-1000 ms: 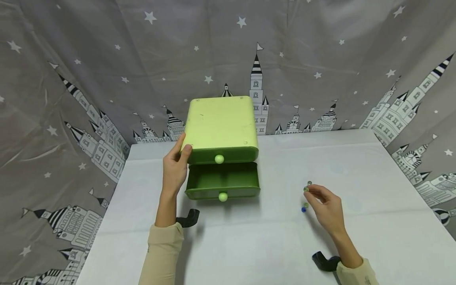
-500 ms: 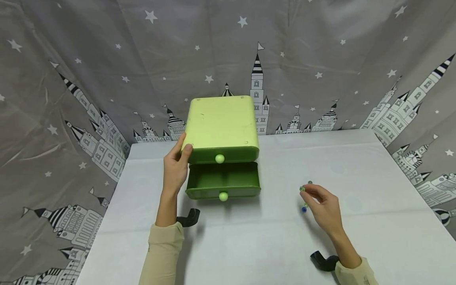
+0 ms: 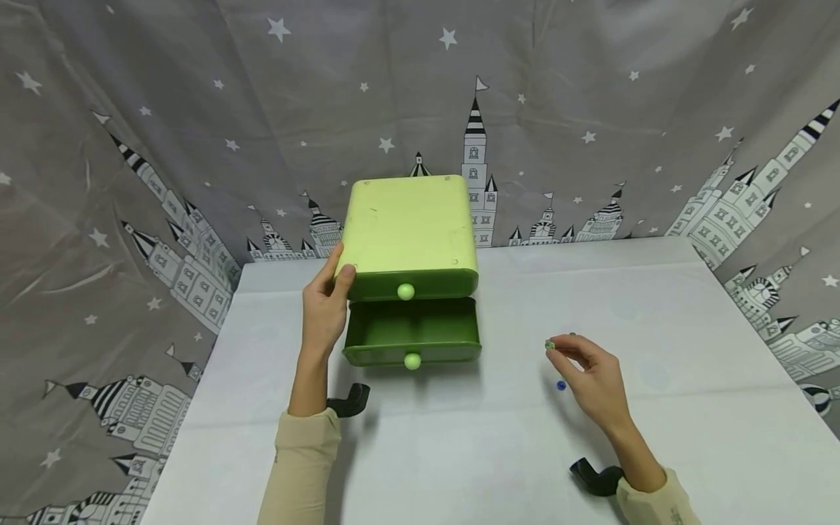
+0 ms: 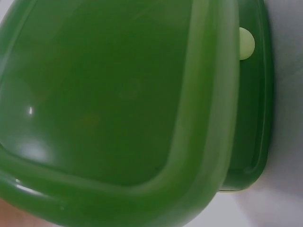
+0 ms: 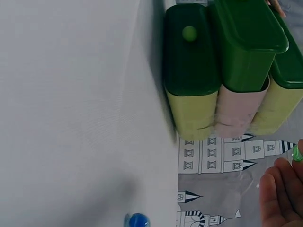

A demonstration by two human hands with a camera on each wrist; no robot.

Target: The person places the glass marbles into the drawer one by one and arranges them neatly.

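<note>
Delicately pinched — round glassy marble (image 3: pixel 550 344).

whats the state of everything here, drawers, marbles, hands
upper drawer of the green plastic drawer box: closed
lower drawer: pulled open
green glass marble: pinched, lifted off the table
blue glass marble: lying loose on the white table
left hand: holding the box's left side
right hand: pinching the green marble

A white table (image 3: pixel 459 452) fills the lower frame, bearing a green drawer box (image 3: pixel 410 233) at upper centre and a blue marble (image 3: pixel 561 385) lying right of centre.
</note>
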